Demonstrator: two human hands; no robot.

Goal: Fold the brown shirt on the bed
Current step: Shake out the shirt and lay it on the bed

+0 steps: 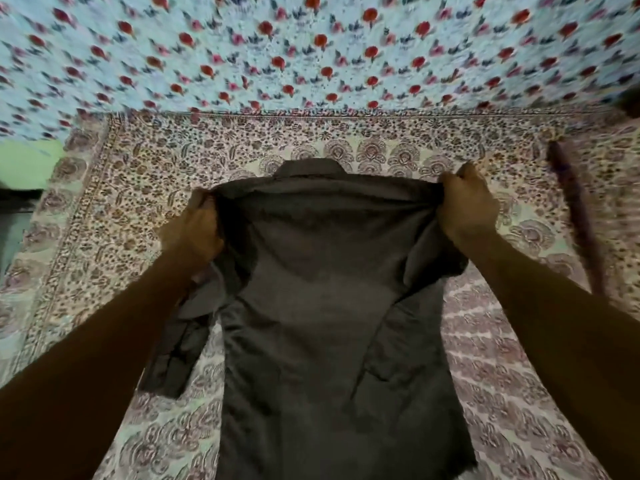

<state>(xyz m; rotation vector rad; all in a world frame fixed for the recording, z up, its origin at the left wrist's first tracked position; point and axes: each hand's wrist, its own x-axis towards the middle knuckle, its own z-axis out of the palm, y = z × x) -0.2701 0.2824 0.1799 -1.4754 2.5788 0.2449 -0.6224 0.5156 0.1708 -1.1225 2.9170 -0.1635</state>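
Note:
The brown shirt point(325, 306) lies back side up along the middle of the bed, collar at the far end and hem toward me. My left hand point(195, 230) grips its left shoulder and my right hand point(465, 206) grips its right shoulder, both with fingers curled round the cloth. The shoulder line is stretched and lifted a little between them. The left sleeve hangs down beside the body of the shirt; the right sleeve is bunched under my right wrist.
A patterned bedsheet point(145, 188) with floral print covers the bed. A blue cloth with red flowers point(311, 53) hangs behind it. A dark stick-like object point(575, 216) lies at the right. The bed's left edge drops off by a green surface point(27, 164).

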